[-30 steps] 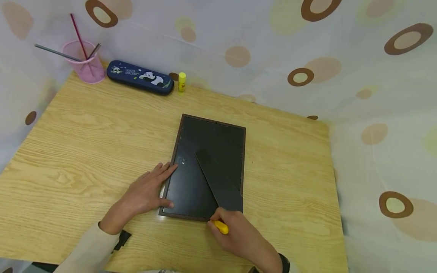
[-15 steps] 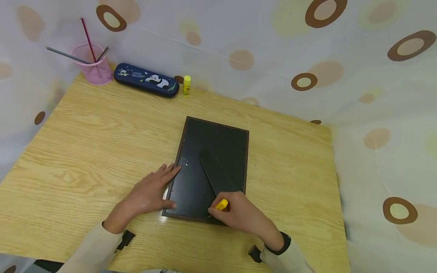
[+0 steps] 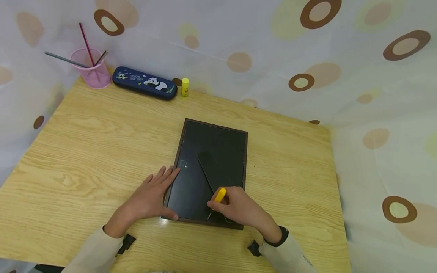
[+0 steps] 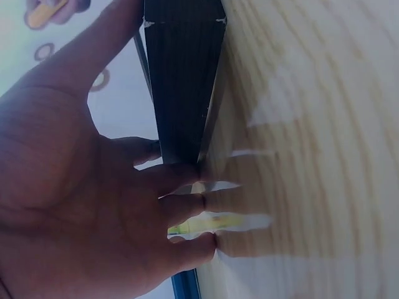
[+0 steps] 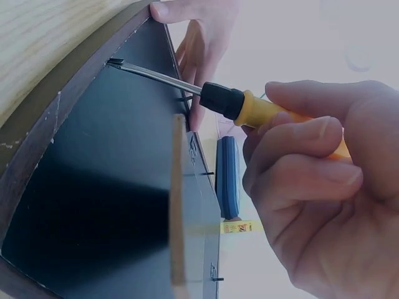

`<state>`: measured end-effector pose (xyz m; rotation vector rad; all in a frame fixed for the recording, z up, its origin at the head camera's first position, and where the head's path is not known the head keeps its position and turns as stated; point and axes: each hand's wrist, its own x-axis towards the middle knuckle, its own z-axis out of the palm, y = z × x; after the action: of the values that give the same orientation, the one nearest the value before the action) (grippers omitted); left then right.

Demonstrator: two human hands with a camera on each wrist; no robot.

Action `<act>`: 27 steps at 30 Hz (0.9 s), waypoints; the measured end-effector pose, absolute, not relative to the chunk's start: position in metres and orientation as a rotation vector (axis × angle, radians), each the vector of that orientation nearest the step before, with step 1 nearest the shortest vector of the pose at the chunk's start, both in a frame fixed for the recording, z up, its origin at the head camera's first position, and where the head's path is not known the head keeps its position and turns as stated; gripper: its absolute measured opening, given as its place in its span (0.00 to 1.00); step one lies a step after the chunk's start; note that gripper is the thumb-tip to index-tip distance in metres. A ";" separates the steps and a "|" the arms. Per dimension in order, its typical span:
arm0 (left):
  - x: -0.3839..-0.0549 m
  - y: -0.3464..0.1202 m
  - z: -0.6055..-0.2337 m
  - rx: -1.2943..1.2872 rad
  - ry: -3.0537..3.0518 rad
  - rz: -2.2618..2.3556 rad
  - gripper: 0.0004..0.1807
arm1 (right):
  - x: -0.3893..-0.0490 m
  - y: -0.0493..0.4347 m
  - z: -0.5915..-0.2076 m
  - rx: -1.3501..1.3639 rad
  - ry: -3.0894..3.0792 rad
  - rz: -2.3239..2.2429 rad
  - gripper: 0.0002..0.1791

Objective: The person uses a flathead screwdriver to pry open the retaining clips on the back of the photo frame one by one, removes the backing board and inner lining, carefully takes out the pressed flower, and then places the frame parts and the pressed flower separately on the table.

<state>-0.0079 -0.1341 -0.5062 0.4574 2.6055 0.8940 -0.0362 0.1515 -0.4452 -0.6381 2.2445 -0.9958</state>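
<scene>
A dark picture frame (image 3: 218,136) lies back side up on the wooden table, its stand leg (image 3: 212,172) slanting across the backing. My left hand (image 3: 146,199) rests along the frame's left edge, fingers spread and thumb at the near left corner. The left wrist view shows these fingers against the frame's side (image 4: 184,87). In my right hand (image 3: 240,206) I grip a yellow-handled screwdriver (image 5: 223,101). Its metal tip is right at a small dark tab (image 5: 116,61) on the near inner edge of the frame. More tabs stick out along another edge in the right wrist view.
At the back left stand a pink pen cup (image 3: 93,77) with several pencils, a navy pencil case (image 3: 145,83) with pandas, and a yellow glue stick (image 3: 185,88). A patterned cloth (image 3: 218,45) hangs behind the table (image 3: 102,144).
My right hand has moved up and away from the near edge, tilting the screwdriver more upright. My left thumb has slid down to the near corner. The picture frame stays in place.
</scene>
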 end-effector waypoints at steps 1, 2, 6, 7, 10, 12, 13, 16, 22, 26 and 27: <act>-0.007 -0.134 -0.506 0.450 2.611 0.893 0.74 | -0.036 0.151 -0.445 -0.637 2.241 -0.994 0.07; -0.007 -0.133 -0.506 0.445 2.616 0.890 0.74 | -0.037 0.151 -0.445 -0.636 2.238 -0.993 0.07; -0.006 -0.132 -0.506 0.436 2.623 0.901 0.71 | -0.037 0.151 -0.445 -0.637 2.225 -0.988 0.06; -0.006 -0.132 -0.506 0.438 2.628 0.906 0.70 | -0.037 0.150 -0.446 -0.637 2.220 -0.988 0.05; -0.005 -0.131 -0.505 0.437 2.640 0.910 0.68 | -0.037 0.149 -0.445 -0.643 2.203 -0.995 0.05; -0.005 -0.131 -0.505 0.433 2.647 0.908 0.67 | -0.037 0.149 -0.445 -0.643 2.197 -0.996 0.05; -0.004 -0.130 -0.506 0.428 2.645 0.907 0.68 | -0.037 0.149 -0.445 -0.642 2.198 -0.996 0.04; -0.004 -0.130 -0.507 0.414 2.637 0.893 0.68 | -0.035 0.148 -0.446 -0.642 2.202 -1.008 0.05; -0.005 -0.130 -0.507 0.405 2.641 0.879 0.69 | -0.033 0.146 -0.450 -0.658 2.230 -1.053 0.06; -0.006 -0.130 -0.507 0.409 2.644 0.878 0.69 | -0.033 0.146 -0.453 -0.669 2.246 -1.065 0.07; -0.006 -0.129 -0.508 0.411 2.644 0.879 0.69 | -0.033 0.147 -0.453 -0.671 2.244 -1.067 0.07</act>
<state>-0.0059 -0.1294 -0.5076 0.4109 2.6443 0.8789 -0.0325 0.1466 -0.4532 -0.6706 2.2440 -1.0671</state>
